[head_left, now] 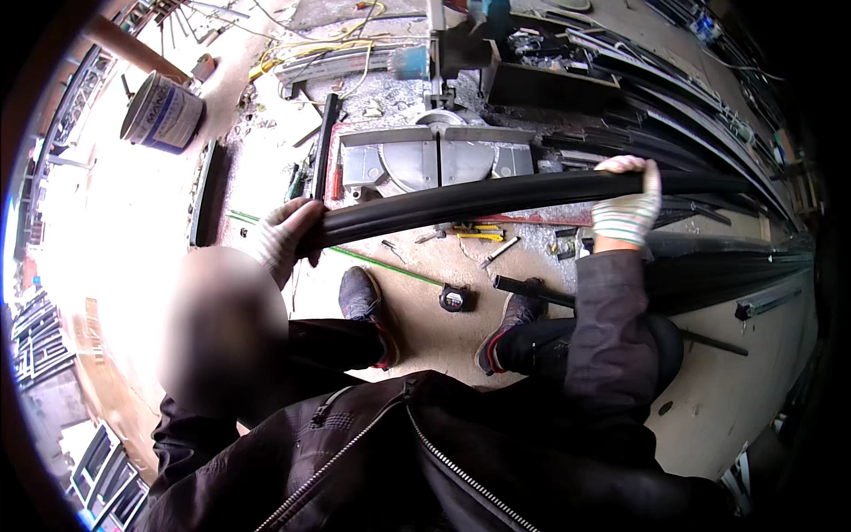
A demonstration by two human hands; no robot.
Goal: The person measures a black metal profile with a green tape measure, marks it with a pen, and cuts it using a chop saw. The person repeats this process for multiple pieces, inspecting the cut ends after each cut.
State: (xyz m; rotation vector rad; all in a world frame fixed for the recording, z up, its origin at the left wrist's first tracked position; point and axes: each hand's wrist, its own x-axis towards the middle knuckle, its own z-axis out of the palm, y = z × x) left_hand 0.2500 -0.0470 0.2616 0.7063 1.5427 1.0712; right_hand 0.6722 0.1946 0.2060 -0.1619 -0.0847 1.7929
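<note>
A long black profile bar point(461, 200) stretches across in front of me, between both hands. My left hand point(288, 235), in a pale glove with bare fingertips, is closed round its left end. Farther along, my right hand point(626, 199), in a white glove with green stripes at the cuff, wraps round the bar from above. Beyond the bar stands a miter saw with a grey metal base point(439, 162). On the floor below lie a black tape measure point(456, 298) with its green blade point(381, 262) pulled out to the left, a yellow cutter point(479, 233) and a marker-like stick point(499, 252).
A white bucket point(164, 113) stands at the far left. Stacks of dark profiles point(709, 270) fill the right side. A short black piece point(206, 195) and another point(325, 146) lie left of the saw. Behind it are a dark box of scraps point(550, 84) and a yellow cable point(310, 46).
</note>
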